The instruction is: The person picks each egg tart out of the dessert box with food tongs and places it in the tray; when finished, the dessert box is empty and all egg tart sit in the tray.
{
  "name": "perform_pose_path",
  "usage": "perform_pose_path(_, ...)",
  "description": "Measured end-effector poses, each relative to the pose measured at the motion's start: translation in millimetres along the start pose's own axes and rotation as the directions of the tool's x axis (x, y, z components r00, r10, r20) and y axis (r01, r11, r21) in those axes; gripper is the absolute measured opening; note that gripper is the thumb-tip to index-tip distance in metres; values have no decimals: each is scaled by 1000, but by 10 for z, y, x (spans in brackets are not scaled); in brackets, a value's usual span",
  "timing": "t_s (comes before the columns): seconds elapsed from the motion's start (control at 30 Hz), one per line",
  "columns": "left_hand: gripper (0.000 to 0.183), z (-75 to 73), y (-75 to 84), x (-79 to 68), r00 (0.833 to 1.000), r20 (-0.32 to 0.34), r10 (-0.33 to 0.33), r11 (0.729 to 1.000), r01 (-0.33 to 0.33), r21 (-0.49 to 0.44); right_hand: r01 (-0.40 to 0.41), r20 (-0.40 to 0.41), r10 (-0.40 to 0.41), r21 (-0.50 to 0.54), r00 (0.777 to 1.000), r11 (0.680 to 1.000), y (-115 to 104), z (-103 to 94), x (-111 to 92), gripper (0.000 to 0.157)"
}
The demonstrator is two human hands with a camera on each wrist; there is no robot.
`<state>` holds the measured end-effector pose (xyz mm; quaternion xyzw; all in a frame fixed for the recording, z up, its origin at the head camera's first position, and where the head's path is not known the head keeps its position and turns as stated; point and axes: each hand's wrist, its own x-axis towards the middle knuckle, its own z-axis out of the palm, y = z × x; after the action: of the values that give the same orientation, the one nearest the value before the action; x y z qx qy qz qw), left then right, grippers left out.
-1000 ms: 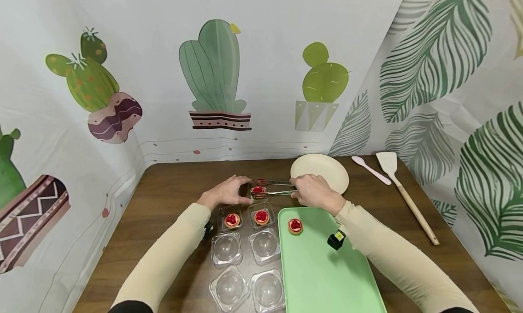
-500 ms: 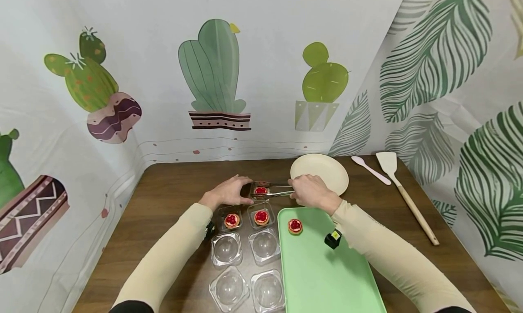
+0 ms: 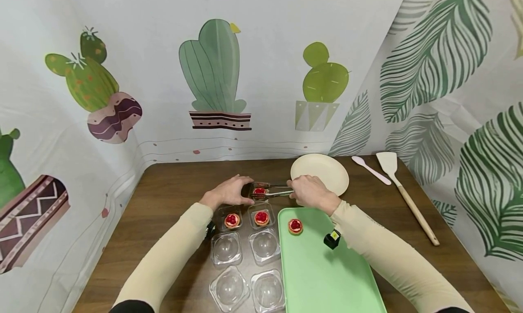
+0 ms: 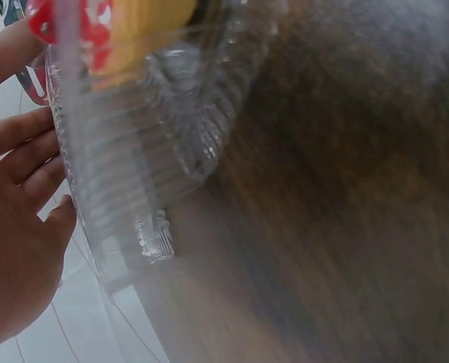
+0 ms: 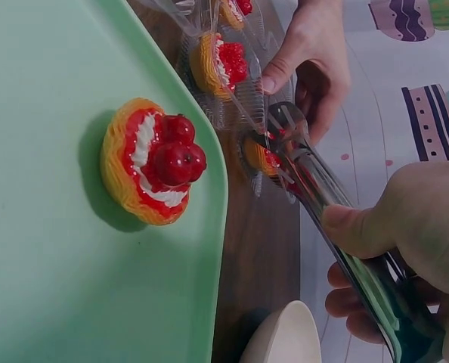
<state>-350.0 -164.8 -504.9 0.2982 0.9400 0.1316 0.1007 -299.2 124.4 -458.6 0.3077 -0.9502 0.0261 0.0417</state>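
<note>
My right hand (image 3: 309,190) grips metal tongs (image 5: 338,197) by the handles. The tongs' tips reach into a clear plastic box at the far end of the rows, on either side of a red-topped tart (image 3: 259,191). At that box's left side is my left hand (image 3: 229,192), thumb and forefinger holding its corner. Close up in the left wrist view, the ribbed box wall (image 4: 126,174) stands against the fingers. Nearer me, two boxes each hold a tart (image 3: 232,220). One more tart (image 5: 153,162) lies on the green tray (image 3: 327,276).
Several clear boxes without tarts (image 3: 226,248) stand left of the tray, lids folded out of sight or hard to make out. A cream plate (image 3: 337,172) sits behind my right hand. Farther right lie a pink spoon (image 3: 372,170) and a spatula (image 3: 408,199).
The tongs' arms have come closer together, and my right hand has shifted slightly left. The tart in the far box moved a little right, then slightly back. My left hand stays at the box.
</note>
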Motion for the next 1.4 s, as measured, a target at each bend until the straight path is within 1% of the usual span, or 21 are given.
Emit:
perform_pose_path(0.5,79,-13,17,-11,1000,-1,-29,1000,28,-9,14,-18,-14,-10,1000,1000,16,-18,-6,14)
perform_pose_path(0.9,79,-35,32,-16,1000,-10,-20,1000,20,9,0,-20,0,12,1000,1000,33,-64,-18,12)
perform_pose_path(1.1,78,-31,31,-29,1000,-23,-13,1000,13,6,-3,-45,3,12,999,1000,50,-88,-37,13)
perform_pose_path(1.3,78,-15,34,-48,1000,-17,-21,1000,21,-5,-2,-69,5,36,998,999,77,-123,-99,19)
perform_pose_path(1.4,78,-16,38,-48,1000,-12,-28,1000,28,2,-3,-80,7,48,997,999,100,-157,-133,16)
